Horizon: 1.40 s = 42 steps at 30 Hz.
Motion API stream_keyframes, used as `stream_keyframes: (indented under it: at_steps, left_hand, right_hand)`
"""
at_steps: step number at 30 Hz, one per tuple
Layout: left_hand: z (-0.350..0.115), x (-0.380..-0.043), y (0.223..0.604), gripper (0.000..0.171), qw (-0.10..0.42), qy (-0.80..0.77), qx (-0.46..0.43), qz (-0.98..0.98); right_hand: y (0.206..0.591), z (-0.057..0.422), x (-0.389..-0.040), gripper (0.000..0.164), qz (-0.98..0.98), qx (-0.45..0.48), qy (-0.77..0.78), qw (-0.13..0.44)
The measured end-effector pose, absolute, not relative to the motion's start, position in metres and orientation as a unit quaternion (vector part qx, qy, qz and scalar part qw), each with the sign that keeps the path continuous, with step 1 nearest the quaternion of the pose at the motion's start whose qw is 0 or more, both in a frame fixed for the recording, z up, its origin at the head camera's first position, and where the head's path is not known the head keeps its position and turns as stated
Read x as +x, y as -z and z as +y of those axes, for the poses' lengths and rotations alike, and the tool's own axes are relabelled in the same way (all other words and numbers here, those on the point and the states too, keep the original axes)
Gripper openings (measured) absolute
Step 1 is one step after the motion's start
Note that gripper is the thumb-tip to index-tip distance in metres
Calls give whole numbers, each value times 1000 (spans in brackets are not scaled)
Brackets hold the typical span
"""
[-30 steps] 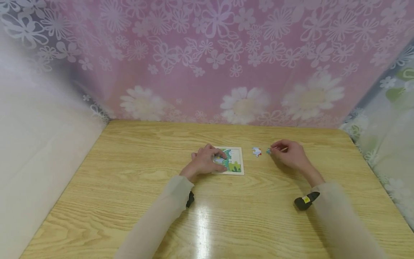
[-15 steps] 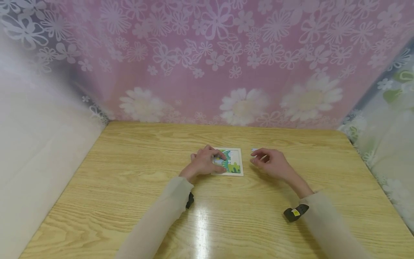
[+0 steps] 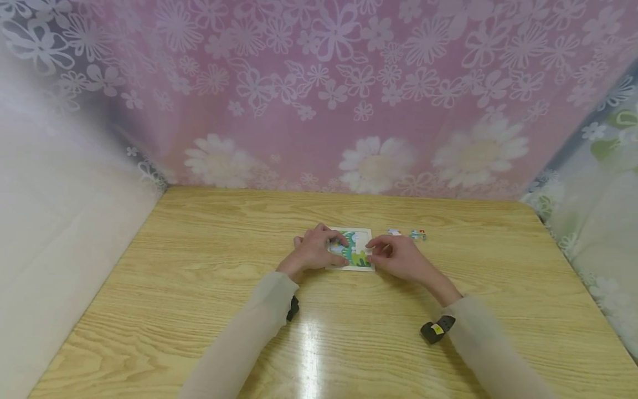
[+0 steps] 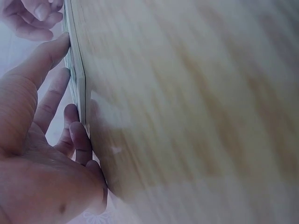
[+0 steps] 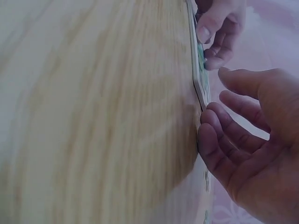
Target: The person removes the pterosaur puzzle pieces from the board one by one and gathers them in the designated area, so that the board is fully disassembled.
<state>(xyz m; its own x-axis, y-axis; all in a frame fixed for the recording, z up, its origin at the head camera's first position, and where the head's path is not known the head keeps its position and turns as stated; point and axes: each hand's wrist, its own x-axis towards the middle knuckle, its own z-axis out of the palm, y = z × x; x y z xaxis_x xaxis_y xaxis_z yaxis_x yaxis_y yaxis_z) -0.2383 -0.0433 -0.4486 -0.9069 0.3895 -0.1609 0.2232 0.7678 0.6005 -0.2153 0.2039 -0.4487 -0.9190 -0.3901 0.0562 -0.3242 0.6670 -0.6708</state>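
Note:
A small square jigsaw puzzle board point(image 3: 360, 269) with a pale frame and a green cartoon picture lies on the wooden table. Its upper right part is bare white. My left hand point(image 3: 311, 249) rests over the board's left side, thumb and index fingertip on the picture; the left wrist view has the other fingertips along the board's edge point(image 4: 80, 88). At the board's right edge is my right hand point(image 3: 399, 257), with thumb and index finger apart and no piece showing between them. Just beyond that hand lie a whitish puzzle piece point(image 3: 394, 231) and a teal puzzle piece point(image 3: 418, 235).
The wood-grain table point(image 3: 224, 321) stretches around the board on all sides. A pink floral curtain point(image 3: 309, 111) hangs along its back edge, and pale cloth point(image 3: 65, 221) borders the left side. Black wrist devices point(image 3: 432, 331) sit by both cuffs.
My right hand has moved left from the teal piece, past the whitish piece, to the board's right edge. The teal piece now lies free of the fingers. My left hand has stayed in place.

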Motion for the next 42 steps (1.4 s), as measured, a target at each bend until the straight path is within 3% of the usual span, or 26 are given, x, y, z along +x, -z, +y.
stream_keyframes:
  at_steps: [23,42]
  left_hand:
    - [-39,-236,443,30,147,-292,150,933]
    - [-39,-235,442,29,149,-298,147,931]
  right_hand:
    - [450,188,-225,20,916,-180,344,100]
    - [453,194,-221,12,888,-177,415,85]
